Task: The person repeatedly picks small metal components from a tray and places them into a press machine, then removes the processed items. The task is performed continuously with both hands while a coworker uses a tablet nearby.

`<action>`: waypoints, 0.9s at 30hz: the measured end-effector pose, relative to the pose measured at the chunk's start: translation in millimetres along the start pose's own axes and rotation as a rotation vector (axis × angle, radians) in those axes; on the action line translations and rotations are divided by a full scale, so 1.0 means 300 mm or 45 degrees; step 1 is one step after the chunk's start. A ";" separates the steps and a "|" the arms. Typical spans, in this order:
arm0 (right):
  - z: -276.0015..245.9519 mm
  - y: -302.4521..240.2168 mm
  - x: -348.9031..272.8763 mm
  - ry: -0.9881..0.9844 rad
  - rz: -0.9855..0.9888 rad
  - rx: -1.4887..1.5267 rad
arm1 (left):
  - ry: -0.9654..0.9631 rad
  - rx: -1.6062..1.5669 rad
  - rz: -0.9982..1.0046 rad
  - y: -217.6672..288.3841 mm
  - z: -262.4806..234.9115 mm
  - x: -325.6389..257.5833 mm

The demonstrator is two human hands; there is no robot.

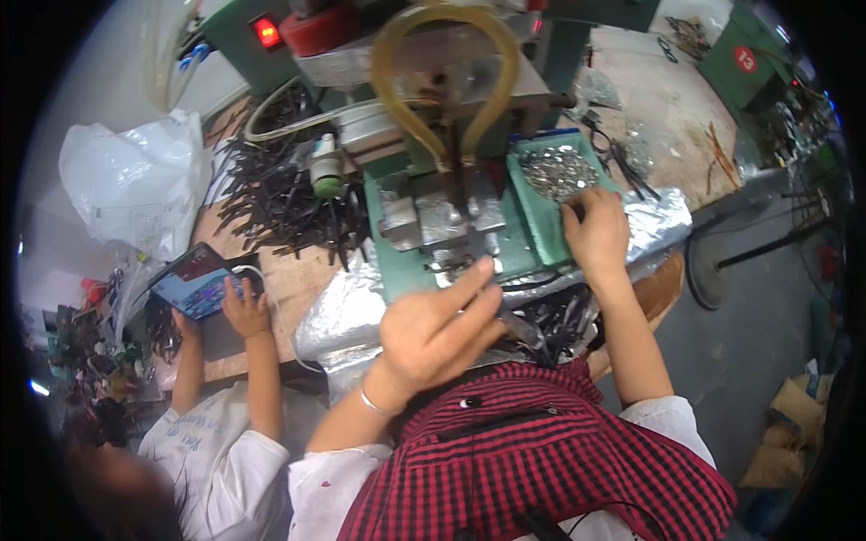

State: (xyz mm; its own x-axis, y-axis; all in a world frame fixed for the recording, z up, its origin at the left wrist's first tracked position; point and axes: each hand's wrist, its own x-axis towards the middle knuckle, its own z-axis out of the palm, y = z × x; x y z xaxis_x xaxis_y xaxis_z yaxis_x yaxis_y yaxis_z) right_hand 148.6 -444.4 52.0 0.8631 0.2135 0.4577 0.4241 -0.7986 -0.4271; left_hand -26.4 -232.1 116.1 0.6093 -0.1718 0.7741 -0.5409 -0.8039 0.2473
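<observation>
Green tray (541, 221) of small silvery metal pieces (557, 169), at 1 o'clock of frame centre on the green machine bed (397, 261); right hand (595, 230) curled at its near edge, fingertips in the pieces, grasp unclear. Left hand (437, 329) at 6 o'clock, loosely closed, forefinger extended, pinching a dark thin part (523, 326). Pile of dark parts (280, 194) at 10 o'clock on the desk (289, 279); another person's hand (244, 311) on a phone (194, 281) at 8 o'clock.

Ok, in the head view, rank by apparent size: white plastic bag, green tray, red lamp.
1. white plastic bag
2. green tray, though partly covered by the right hand
3. red lamp
</observation>
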 end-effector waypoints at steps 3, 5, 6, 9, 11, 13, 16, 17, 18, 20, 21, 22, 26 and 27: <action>-0.009 0.023 -0.032 0.033 -0.010 0.046 | -0.172 0.104 0.077 0.059 -0.147 -0.101; -0.067 -0.014 -0.055 -0.028 0.424 0.326 | -0.009 0.309 -0.110 0.054 -0.258 -0.167; -0.051 -0.016 -0.054 -0.029 0.414 0.562 | 0.150 0.461 -0.282 0.089 -0.323 -0.219; -0.059 -0.041 -0.027 -0.083 0.461 0.816 | 0.640 0.432 -0.608 -0.074 -0.305 -0.097; -0.085 -0.122 -0.001 -0.066 0.249 0.736 | 0.391 0.659 -0.590 -0.187 -0.314 -0.016; -0.098 -0.175 0.011 -0.048 0.169 0.765 | 0.113 0.799 -0.596 -0.368 -0.252 -0.035; -0.049 -0.157 0.028 -0.031 0.160 0.853 | -0.221 1.111 -0.870 -0.573 -0.123 -0.115; -0.042 -0.138 0.012 -0.027 0.170 0.797 | -0.283 1.128 -0.947 -0.649 -0.093 -0.187; -0.032 -0.108 -0.005 -0.018 0.174 0.749 | -0.278 1.035 -1.034 -0.687 -0.086 -0.235; -0.046 -0.019 -0.057 0.027 0.249 0.723 | -0.232 0.890 -1.096 -0.635 -0.088 -0.193; -0.065 0.031 -0.095 0.078 0.288 0.690 | -0.230 0.823 -1.140 -0.579 -0.111 -0.183; -0.094 0.081 -0.128 0.108 0.329 0.689 | -0.211 0.850 -1.111 -0.532 -0.140 -0.167; -0.157 0.055 -0.138 0.126 0.410 0.880 | -0.291 0.990 -1.145 -0.523 -0.236 -0.198; -0.168 0.005 -0.115 0.124 0.256 0.874 | -0.227 1.084 -1.036 -0.541 -0.236 -0.217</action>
State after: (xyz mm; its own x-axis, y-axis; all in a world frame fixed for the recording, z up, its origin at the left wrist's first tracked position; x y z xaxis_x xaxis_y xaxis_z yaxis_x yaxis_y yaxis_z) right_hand 105.6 -481.4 74.8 0.9277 0.0226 0.3726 0.3640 -0.2768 -0.8893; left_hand -19.2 -50.1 66.9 0.7039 0.5411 0.4602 0.5597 -0.8214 0.1096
